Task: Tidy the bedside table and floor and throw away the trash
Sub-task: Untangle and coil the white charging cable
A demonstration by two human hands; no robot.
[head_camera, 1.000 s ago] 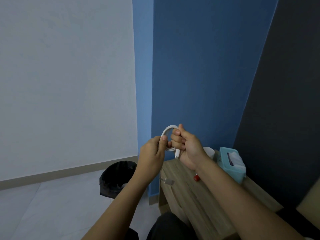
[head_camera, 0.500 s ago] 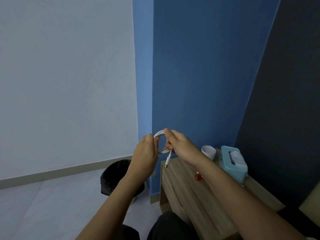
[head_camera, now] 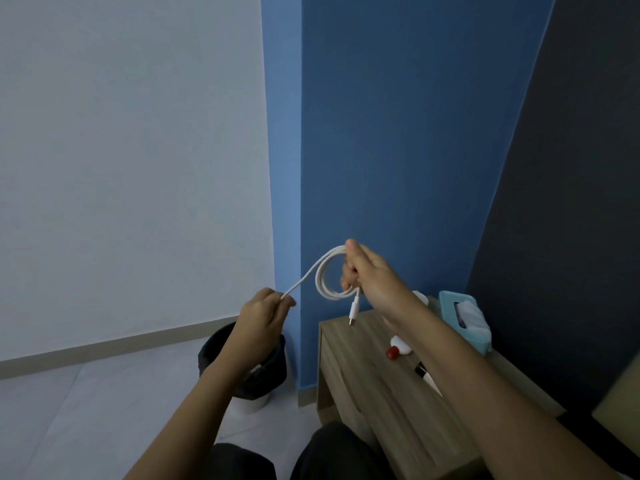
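Mid-frame, slightly right: white charging cable (head_camera: 323, 278) coiled in a loop, held up in front of the blue wall (head_camera: 398, 133). Right hand (head_camera: 367, 271) closed round the coil's right side, thumb on top, fingers wrapped thru the loop. Loop standing roughly upright, long axis top-to-bottom. One strand running off the coil's top, slanting down-left to the left hand (head_camera: 263, 313), pinched shut on that strand betw. thumb & fingers. Strand's long axis diagonal, upper right to lower left, pulled fairly straight. Free plug end (head_camera: 354, 311) dangling straight down from the coil's bottom, metal tip pointing at the bedside table (head_camera: 349, 358), just above its top; touching or not, can't tell. No brand or writing readable on cable or plug.

Lower centre-left: bin w/ black liner (head_camera: 273, 372) on the floor, partly behind left forearm. On the table, right of centre: small white bottle w/ red cap (head_camera: 398, 349) lying down, cap toward lower left; teal tissue box (head_camera: 460, 317) by the dark wall. No label legible on either.
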